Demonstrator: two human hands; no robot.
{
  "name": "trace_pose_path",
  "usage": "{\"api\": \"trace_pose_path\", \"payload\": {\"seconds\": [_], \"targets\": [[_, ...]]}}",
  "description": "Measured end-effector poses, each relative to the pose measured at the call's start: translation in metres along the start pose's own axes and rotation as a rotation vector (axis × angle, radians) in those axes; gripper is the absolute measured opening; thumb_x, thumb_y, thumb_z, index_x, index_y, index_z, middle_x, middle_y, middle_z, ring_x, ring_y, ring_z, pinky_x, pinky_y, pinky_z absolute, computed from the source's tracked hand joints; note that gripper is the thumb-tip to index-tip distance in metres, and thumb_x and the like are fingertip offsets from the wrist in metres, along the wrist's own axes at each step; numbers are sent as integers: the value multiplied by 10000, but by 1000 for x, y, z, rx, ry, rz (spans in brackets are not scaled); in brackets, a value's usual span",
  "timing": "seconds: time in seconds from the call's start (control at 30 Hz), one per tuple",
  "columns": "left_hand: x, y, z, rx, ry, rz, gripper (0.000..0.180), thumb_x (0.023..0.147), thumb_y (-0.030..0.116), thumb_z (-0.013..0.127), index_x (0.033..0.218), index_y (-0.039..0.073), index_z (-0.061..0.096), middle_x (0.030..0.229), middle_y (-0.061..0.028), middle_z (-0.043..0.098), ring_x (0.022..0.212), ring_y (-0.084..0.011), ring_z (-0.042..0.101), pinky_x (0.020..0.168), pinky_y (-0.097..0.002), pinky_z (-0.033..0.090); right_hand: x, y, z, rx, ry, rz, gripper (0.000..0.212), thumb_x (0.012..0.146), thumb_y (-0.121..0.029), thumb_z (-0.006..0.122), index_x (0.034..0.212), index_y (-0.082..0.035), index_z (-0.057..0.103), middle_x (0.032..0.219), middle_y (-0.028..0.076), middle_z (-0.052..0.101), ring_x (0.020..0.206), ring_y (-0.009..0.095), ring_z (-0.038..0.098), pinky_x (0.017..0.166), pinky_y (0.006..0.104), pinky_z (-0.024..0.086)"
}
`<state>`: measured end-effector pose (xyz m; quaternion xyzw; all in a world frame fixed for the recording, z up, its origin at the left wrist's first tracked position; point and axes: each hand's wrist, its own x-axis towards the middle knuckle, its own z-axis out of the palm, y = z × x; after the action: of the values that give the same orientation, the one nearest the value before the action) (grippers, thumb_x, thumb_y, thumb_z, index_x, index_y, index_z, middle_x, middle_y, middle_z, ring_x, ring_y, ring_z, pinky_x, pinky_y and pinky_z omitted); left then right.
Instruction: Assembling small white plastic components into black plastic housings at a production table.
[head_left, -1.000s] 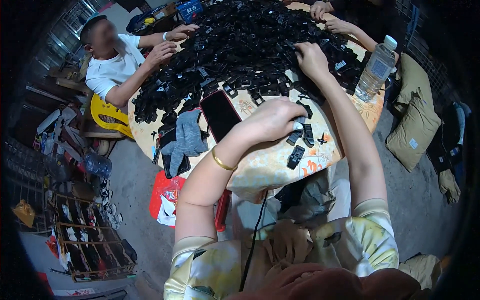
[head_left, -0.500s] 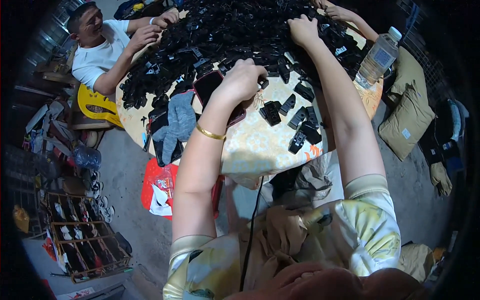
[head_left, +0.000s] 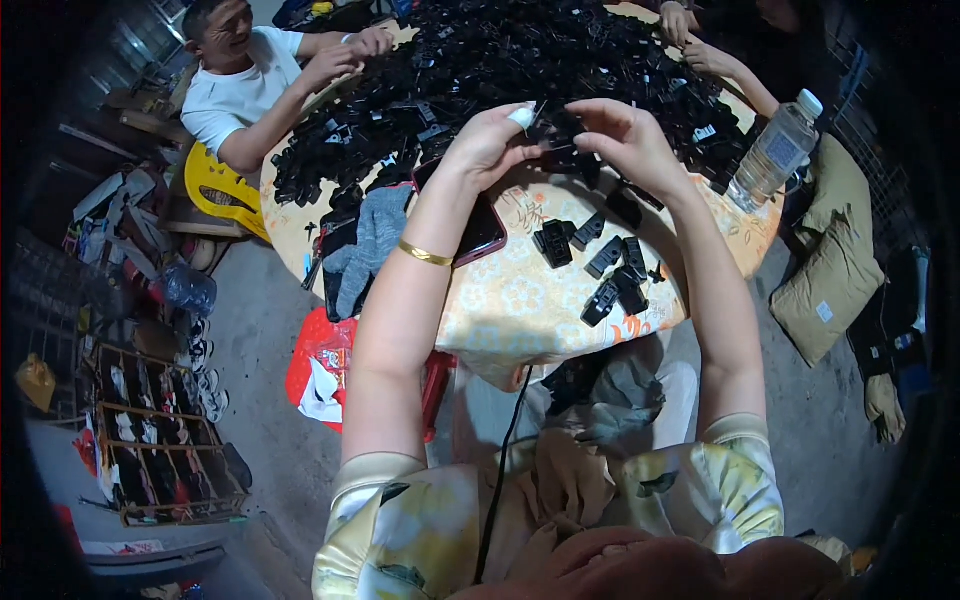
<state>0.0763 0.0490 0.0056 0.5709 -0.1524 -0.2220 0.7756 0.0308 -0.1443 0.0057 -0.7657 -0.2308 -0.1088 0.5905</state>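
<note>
My left hand (head_left: 488, 148), a white wrap on one fingertip, and my right hand (head_left: 634, 148) face each other over the near edge of the pile. A small black plastic part (head_left: 557, 130) is pinched between their fingers; its exact shape is lost against the dark heap. Beyond them spreads a large pile of black plastic parts (head_left: 480, 60). Several loose black parts (head_left: 604, 258) lie on the patterned tablecloth (head_left: 520, 300) in front of me. Beside my left wrist, a phone (head_left: 483, 232) with a dark screen is partly covered by my forearm.
Grey gloves (head_left: 374, 240) lie left of the phone. A clear bottle (head_left: 775, 150) stands at the table's right edge. One person (head_left: 240, 90) sits at the far left; another person's hand (head_left: 712, 60) works at the far right. Below the table's left edge is a red stool (head_left: 305, 365).
My right hand has come back from the pile toward my left hand. Both hands now meet at a black plastic part. The whole view has shifted slightly.
</note>
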Motion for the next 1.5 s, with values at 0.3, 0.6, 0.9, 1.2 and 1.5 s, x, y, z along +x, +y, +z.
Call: {"api": "trace_pose_path", "payload": {"seconds": [0.3,0.6,0.9,1.2,1.5], "targets": [[-1,-12,10,-111,-102,200,360,859,82,524,1201,22,429,1073,-79,541,968,-161,563,833,-285,498,-1,15,17,732,130,300,278,820,-91,617,1071,3,543,859,32,591,704,99,578,719,270,520],[-2,-11,16,-72,-102,211,401,858,103,531,1226,21,393,1069,-68,541,958,-144,565,820,-263,498,0,15,7,533,153,333,248,805,-67,630,1024,13,543,828,45,583,689,102,583,679,268,531],[-2,-17,19,17,-57,233,433,864,61,478,1269,-10,343,1062,-73,534,921,-107,548,790,-215,466,-1,15,13,216,181,200,174,804,-38,623,964,17,583,825,44,615,686,80,577,635,212,491],[-8,-23,43,283,140,553,418,846,84,574,1198,-51,394,1115,-134,544,1010,-166,542,878,-269,444,-7,5,21,9,185,90,126,803,-22,610,921,21,600,830,38,627,723,77,578,660,206,478],[-8,-17,31,543,220,612,234,862,40,497,1075,-53,475,849,-100,614,717,-109,583,647,-237,489,5,16,4,65,236,104,142,793,-114,651,885,-12,616,769,16,616,644,60,543,581,180,432]]}}
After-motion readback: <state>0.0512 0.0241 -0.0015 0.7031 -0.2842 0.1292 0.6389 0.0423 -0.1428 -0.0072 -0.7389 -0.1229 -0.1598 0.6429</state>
